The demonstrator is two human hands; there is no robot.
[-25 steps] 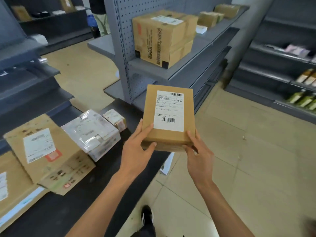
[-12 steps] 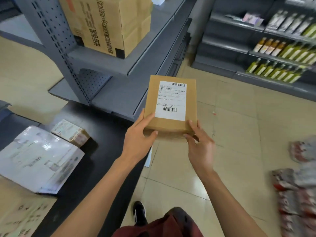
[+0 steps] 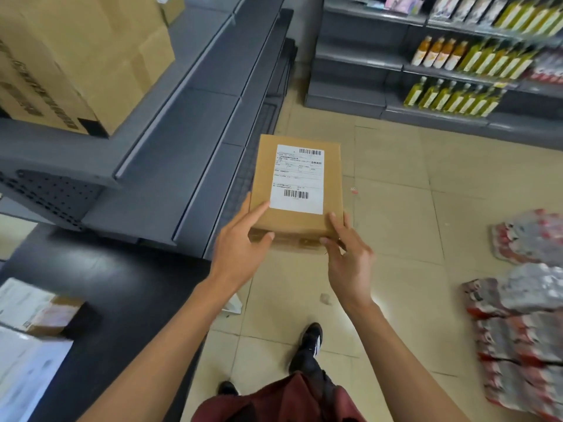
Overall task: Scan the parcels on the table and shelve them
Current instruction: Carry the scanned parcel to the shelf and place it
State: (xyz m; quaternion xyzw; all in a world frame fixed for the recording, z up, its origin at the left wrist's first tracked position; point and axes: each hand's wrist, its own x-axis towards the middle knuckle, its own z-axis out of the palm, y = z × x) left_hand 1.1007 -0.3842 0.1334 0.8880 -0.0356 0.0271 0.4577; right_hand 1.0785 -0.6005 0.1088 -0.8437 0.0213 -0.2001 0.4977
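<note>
holding the parcel (image 3: pixel 297 190) label-up at its near end, my left hand (image 3: pixel 240 251) clasped its left corner, thumb on the front edge, while my right hand (image 3: pixel 347 257) pinched the right corner. it hung over the floor (image 3: pixel 396 208), beside the grey shelf (image 3: pixel 170 178).

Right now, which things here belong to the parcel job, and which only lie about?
Job: labelled parcel, held by left hand and right hand; grey shelf; parcels on black table.
Lying about: bottles; wrapped packs on floor.
</note>
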